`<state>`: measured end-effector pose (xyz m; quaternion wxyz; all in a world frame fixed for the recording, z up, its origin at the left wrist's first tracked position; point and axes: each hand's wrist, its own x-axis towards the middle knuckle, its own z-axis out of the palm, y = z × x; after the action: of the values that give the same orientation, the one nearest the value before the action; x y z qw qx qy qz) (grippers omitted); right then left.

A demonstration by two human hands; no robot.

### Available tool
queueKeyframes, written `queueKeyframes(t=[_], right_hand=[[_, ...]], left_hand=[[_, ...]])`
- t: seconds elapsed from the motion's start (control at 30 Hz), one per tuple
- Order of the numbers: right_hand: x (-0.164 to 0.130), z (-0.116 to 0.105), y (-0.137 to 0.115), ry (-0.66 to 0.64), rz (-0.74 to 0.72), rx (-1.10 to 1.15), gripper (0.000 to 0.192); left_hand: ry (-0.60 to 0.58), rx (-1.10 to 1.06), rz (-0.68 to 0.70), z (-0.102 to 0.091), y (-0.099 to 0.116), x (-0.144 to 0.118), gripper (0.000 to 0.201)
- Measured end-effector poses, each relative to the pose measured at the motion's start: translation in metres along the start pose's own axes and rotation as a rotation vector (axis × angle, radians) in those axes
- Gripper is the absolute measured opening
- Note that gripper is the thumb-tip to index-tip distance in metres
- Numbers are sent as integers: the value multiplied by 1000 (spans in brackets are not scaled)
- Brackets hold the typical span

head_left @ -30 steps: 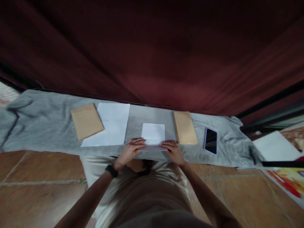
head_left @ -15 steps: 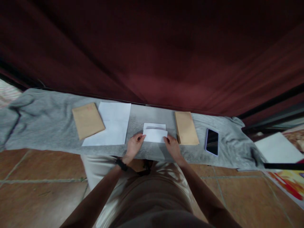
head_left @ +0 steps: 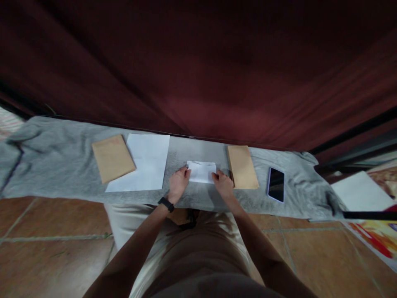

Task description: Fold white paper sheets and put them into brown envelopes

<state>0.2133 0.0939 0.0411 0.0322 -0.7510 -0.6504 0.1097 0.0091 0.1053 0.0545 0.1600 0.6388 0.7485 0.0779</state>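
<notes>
A white sheet of paper [head_left: 202, 171] lies folded over on itself on the grey cloth [head_left: 56, 165] in front of me. My left hand [head_left: 179, 183] grips its left edge and my right hand [head_left: 222, 184] grips its right edge, fingers pressed on the folded sheet. A black watch sits on my left wrist. To the right of my right hand lies a stack of brown envelopes [head_left: 242, 166], nearly touching my fingers.
A brown envelope [head_left: 113, 157] lies on white sheets [head_left: 149, 162] at the left. A phone [head_left: 275, 184] lies face up to the right of the stack. Dark red curtain hangs behind the cloth. Tiled floor and more paper [head_left: 361, 191] are at the right.
Both hands lifted the near edge of the white sheet and brought it away from me, folding the sheet over itself. The hands now rest farther forward on the smaller folded sheet.
</notes>
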Motion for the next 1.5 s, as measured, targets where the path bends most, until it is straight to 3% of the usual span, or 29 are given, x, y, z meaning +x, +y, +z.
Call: queueKeyframes(t=[0.3,0.57,0.7,0.83,0.97,1.5], right_hand=[[12,-2,-7,7,7,-33,37],[14,9,-7,97,-24,8,39],[14,11,-6,244,-115,70,39],[13,19,-11,345,-321,146,46],[10,34,-20,304,-440,188,50],[-1,51,-25,293,-409,65,56]], left_hand=[[10,74,-44,1,8,4,41],[14,111,-37,0,12,3,43],[24,158,-17,1,14,1,44],[32,161,-1,3,15,0,44],[36,156,-11,4,15,1,43],[34,136,-17,8,14,1,44]])
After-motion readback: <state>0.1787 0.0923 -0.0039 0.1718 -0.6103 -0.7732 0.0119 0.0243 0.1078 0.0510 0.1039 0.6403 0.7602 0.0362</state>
